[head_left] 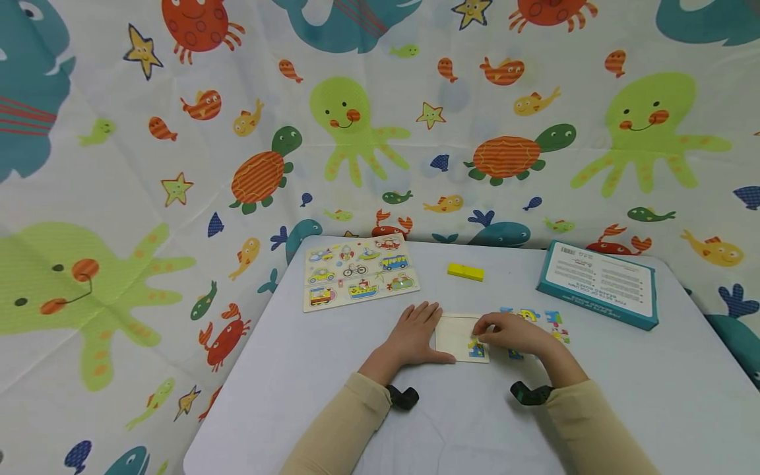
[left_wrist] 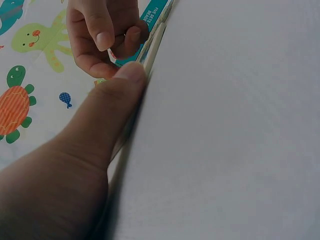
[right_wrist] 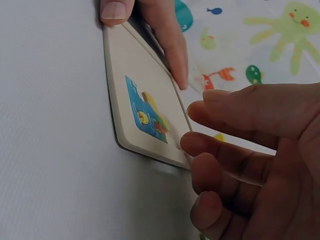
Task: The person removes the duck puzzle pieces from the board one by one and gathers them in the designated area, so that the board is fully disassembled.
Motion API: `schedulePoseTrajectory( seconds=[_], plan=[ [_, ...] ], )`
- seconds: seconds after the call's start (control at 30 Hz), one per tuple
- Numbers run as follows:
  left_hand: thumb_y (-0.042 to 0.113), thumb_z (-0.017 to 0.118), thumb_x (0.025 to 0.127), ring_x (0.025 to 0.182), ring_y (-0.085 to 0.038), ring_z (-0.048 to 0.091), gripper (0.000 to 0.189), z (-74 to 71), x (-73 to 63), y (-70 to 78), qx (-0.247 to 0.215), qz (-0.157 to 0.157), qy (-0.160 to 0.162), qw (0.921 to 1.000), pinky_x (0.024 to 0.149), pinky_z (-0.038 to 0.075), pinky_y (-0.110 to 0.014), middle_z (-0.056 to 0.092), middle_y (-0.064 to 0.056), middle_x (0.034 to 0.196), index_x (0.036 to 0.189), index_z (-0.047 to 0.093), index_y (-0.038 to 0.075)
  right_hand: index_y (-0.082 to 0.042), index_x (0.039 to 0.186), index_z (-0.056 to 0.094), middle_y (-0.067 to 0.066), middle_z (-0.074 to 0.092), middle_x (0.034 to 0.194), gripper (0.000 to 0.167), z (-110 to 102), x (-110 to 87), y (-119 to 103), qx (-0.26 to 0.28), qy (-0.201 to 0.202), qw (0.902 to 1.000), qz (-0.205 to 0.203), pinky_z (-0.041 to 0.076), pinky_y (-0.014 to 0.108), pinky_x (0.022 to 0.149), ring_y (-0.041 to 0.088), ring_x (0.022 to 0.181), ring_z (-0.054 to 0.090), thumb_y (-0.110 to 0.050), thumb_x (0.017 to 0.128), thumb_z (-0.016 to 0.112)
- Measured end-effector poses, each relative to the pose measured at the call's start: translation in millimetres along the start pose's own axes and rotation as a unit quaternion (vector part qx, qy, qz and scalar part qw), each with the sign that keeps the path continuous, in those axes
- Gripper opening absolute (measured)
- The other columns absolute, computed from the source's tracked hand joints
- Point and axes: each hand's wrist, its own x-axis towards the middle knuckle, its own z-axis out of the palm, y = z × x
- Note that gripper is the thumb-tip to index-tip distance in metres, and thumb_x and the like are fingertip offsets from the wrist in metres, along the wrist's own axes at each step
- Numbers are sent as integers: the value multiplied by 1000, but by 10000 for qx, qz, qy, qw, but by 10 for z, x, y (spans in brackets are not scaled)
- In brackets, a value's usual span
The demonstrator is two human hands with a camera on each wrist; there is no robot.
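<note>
A pale wooden puzzle board (head_left: 454, 338) lies in front of me. One joined blue-and-yellow picture patch (right_wrist: 145, 112) sits in its near right corner. My left hand (head_left: 411, 335) rests along the board's left side, fingers extended, with the thumb (left_wrist: 107, 107) against the near edge. Over the right part of the board is my right hand (head_left: 512, 332). Its fingers (right_wrist: 235, 107) are loosely bent beside the patch, and nothing shows between them. Loose jigsaw pieces (head_left: 553, 317) lie on the table right of the board, some partly hidden under the right hand.
A picture board (head_left: 361, 272) with vehicles lies at the back left of the white table (head_left: 285, 382). A yellow block (head_left: 466, 272) lies behind the puzzle board. At the back right is a teal box (head_left: 600, 284). A sea-animal cloth (head_left: 380, 191) hangs behind.
</note>
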Motion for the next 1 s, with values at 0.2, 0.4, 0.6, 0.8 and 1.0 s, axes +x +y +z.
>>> schedulePoseTrajectory(
  seconds=[0.2, 0.4, 0.6, 0.8, 1.0],
  plan=[
    [91, 47, 72, 154, -20, 15, 116, 12, 7, -7, 58, -1, 20, 10000, 125, 14, -45, 22, 1, 165, 158, 24, 17, -25, 101, 71, -4, 65, 112, 9, 31, 16, -33, -83, -89, 9999, -47, 45, 41, 90, 19, 100, 53, -26, 96, 63],
    [92, 45, 72, 154, -20, 15, 116, 8, 14, -11, 66, 6, 1, 10000, 125, 15, -46, 22, 1, 165, 158, 23, 17, -24, 102, 73, -2, 64, 112, 14, 39, 13, -69, -76, -223, 9996, -129, 43, 36, 88, 18, 101, 52, -23, 98, 60],
    [92, 46, 72, 154, -20, 15, 116, 14, 19, -16, 46, -16, -6, 10000, 125, 15, -45, 21, 1, 165, 159, 23, 17, -24, 100, 74, -1, 62, 113, 18, 48, 32, -63, -49, -313, 9993, -188, 43, 35, 85, 18, 100, 51, -19, 99, 57],
    [92, 46, 72, 154, -20, 15, 117, 36, 16, -21, 8, -9, 9, 10000, 125, 15, -46, 22, 1, 165, 159, 23, 17, -22, 98, 72, 0, 61, 109, 17, 71, 53, -45, -48, -339, 9993, -143, 43, 34, 81, 19, 97, 51, -17, 98, 56],
    [92, 46, 72, 154, -20, 15, 116, 23, 11, -16, 0, 14, 44, 10000, 125, 15, -46, 22, 1, 165, 158, 23, 17, -18, 100, 70, 1, 60, 105, 13, 65, 32, -65, 88, -256, 9995, -155, 42, 33, 77, 19, 93, 50, -16, 98, 57]
  ],
)
